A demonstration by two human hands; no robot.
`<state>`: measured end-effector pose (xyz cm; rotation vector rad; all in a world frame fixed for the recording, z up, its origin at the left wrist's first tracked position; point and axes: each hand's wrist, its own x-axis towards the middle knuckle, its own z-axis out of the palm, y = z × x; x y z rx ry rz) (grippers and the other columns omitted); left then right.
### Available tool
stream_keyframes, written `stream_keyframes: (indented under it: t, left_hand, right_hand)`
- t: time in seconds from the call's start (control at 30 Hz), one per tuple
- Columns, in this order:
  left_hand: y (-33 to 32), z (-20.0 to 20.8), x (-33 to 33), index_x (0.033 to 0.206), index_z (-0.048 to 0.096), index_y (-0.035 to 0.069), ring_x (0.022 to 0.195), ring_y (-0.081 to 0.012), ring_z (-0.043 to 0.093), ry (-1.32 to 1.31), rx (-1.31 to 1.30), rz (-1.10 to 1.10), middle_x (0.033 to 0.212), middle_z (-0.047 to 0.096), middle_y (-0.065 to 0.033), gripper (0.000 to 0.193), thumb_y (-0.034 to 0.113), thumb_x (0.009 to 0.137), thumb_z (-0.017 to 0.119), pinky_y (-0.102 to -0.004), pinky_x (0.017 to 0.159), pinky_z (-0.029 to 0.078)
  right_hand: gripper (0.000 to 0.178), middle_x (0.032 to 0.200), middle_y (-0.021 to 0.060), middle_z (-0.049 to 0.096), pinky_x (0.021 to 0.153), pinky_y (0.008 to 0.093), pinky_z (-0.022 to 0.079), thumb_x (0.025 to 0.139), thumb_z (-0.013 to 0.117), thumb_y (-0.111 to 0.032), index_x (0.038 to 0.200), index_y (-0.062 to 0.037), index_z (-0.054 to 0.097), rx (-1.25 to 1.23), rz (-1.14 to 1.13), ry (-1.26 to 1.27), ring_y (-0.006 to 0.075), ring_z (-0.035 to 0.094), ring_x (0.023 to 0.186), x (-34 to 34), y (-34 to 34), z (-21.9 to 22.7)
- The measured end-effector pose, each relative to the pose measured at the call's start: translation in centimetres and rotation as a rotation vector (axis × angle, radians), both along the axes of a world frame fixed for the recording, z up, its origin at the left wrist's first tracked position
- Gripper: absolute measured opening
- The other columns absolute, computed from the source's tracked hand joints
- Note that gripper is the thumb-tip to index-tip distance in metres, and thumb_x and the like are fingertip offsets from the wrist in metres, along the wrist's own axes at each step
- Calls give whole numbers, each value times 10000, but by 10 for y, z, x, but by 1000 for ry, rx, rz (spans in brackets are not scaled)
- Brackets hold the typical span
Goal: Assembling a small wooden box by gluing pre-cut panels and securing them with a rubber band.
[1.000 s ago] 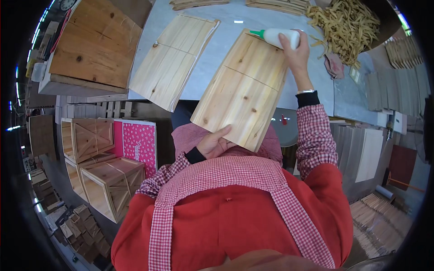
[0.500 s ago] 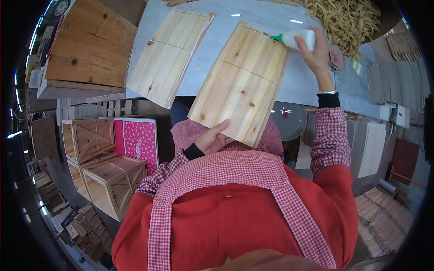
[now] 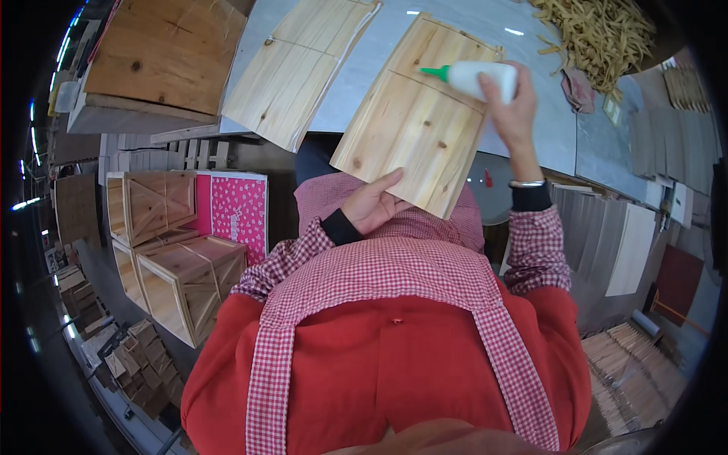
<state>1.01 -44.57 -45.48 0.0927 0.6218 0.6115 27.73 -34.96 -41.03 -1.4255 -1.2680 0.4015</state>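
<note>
A tapered pine board with a grooved line across it lies partly on the table, its near end jutting out over my lap. Gripping that near edge is my left hand, thumb on top and fingers underneath. My right hand is wrapped round a white squeeze bottle, apparently glue, tipped sideways over the board. Its green nozzle points left, close to the groove; whether it touches the wood I cannot tell. To the left lies a similar board with a white bead along its right edge.
Both boards rest on a grey marbled table. A knotty wooden box stands at the left. Thin wood strips are heaped at the far right, near a pinkish cloth. Wooden crates sit on the lower left.
The bottle has moved from the board's far right corner toward me and left, nozzle now near the groove. My left hand keeps its hold on the near edge.
</note>
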Motion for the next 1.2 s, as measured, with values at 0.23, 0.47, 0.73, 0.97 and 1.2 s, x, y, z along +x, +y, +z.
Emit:
stream_keyframes:
  t: [0.23,0.47,0.73,0.97,1.2]
  left_hand:
    - [-1,-2,1,1375,363,-1,1262,-260,498,13,-12,0,1352,505,-161,472,180,977,541,-428,1088,399]
    - [-2,-3,2,1377,357,2,1267,-262,494,-3,9,31,1354,504,-155,472,185,979,534,-429,1094,395]
    - [-3,-3,2,1385,339,4,1289,-270,473,-21,7,57,1380,475,-163,474,181,984,518,-431,1097,392]
    - [-2,2,5,1404,306,11,1310,-286,446,14,-12,41,1405,444,-169,496,169,983,515,-449,1104,381]
    - [-5,0,3,1393,314,-1,1292,-284,468,9,-4,54,1389,457,-173,492,163,979,524,-449,1094,395]
  right_hand:
    - [397,872,116,650,674,303,521,818,753,-234,1094,-27,556,19,92,-136,175,633,772,-40,12,0]
    - [386,876,120,646,692,296,508,817,750,-209,1096,-28,554,30,125,-348,180,627,776,12,-19,21]
    - [425,856,132,664,677,321,526,776,782,-229,1080,-29,562,-17,25,-96,206,660,754,36,-53,13]
    - [422,864,138,664,691,320,528,770,784,-217,1075,-30,561,31,57,-152,209,663,770,-6,-10,2]
    - [395,878,125,654,713,307,515,792,764,-199,1088,-32,563,9,160,-249,183,641,804,22,-31,19]
